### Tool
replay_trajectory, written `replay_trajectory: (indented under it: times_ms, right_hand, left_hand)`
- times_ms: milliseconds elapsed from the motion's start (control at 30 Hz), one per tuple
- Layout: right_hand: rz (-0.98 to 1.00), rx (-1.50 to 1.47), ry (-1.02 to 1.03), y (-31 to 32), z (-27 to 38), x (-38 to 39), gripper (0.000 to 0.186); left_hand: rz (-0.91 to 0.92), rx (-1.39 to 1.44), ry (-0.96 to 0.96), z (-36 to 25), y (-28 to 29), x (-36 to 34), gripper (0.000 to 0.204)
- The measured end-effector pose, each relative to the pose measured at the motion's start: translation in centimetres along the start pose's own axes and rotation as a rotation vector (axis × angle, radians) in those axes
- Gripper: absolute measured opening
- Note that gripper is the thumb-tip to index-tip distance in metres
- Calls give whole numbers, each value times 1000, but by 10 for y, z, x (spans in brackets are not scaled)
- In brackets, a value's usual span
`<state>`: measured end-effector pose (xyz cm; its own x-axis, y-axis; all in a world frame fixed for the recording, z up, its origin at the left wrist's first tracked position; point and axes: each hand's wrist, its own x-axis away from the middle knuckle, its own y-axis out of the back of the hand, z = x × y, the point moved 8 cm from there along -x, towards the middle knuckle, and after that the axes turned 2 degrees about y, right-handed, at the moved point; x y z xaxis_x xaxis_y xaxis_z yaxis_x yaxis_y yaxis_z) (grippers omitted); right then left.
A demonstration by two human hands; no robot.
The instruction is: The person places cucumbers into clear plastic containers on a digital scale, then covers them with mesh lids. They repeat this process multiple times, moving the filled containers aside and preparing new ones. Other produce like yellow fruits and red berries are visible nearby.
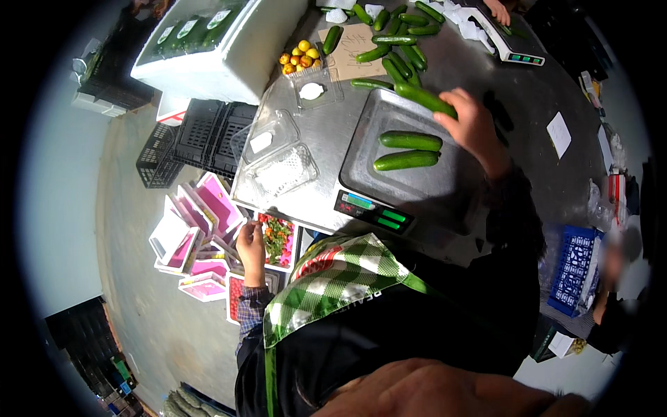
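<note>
In my right hand (471, 125), the fingers grip one end of a green cucumber (422, 98), raised over the far right part of a scale's metal tray (361, 163). On that tray two more cucumbers (410, 140) lie side by side. The scale's display panel (375, 211) faces me, with lit green and red readouts. My left hand (251, 244) hangs low by the table's front left edge, its fingers curled and no object showing in them. Beside it is a box of red and green produce (279, 240). A clear plastic clamshell (281, 171) stands open left of the scale.
Several loose cucumbers (396, 39) and a cardboard piece (356, 52) lie at the far side. Yellow-red fruit (302, 58) fills a clear tub near a white foam box (208, 78). Pink-lined boxes (198, 236) crowd the left floor. Another person's hand (497, 11) is by a second scale (511, 52).
</note>
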<state>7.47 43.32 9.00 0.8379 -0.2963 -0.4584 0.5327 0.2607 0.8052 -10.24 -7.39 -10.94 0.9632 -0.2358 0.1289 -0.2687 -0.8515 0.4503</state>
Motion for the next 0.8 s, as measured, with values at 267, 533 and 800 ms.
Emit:
replay_trajectory:
  times_ms: [267, 533, 800]
  right_hand:
    - [496, 122, 89, -184, -99, -142, 35]
    - [629, 512, 65, -249, -154, -177, 30]
    - [230, 143, 74, -164, -128, -177, 17]
  left_hand:
    - [-22, -15, 30, 8, 8, 4, 16]
    - [-66, 39, 144, 23, 29, 38, 13]
    - [48, 367, 42, -66, 1, 9, 12]
